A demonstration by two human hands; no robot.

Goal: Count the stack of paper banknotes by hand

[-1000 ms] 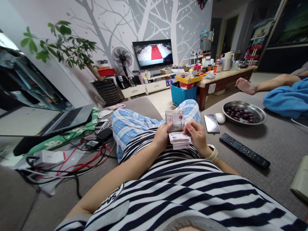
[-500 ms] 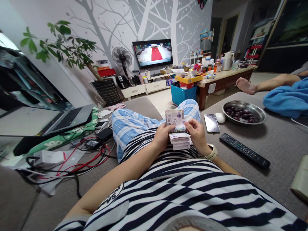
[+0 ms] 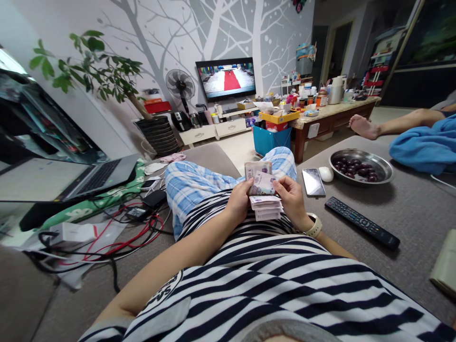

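Note:
Over my lap, my left hand (image 3: pixel 239 199) is closed on a bundle of banknotes (image 3: pixel 257 167), its thumb lying across their left edge. My right hand (image 3: pixel 290 194), with a pale watch at the wrist, pinches the right edge of a front banknote (image 3: pixel 262 183), which sits tilted against the bundle. Below the fingers hang the lower ends of several notes (image 3: pixel 266 209), fanned in steps. Fingers behind the notes are hidden.
To my right lie a phone (image 3: pixel 314 182), a white mouse (image 3: pixel 326 174), a remote control (image 3: pixel 361 222) and a steel bowl (image 3: pixel 386 176) of dark fruit. A laptop (image 3: pixel 96 178) and tangled cables (image 3: pixel 142 232) are on my left. Another person's bare foot (image 3: pixel 364 127) rests beyond the bowl.
My left thumb has shifted up slightly along the notes. The front banknote sits a little differently, and the fanned ends below have risen slightly. Both hands stay in nearly the same place.

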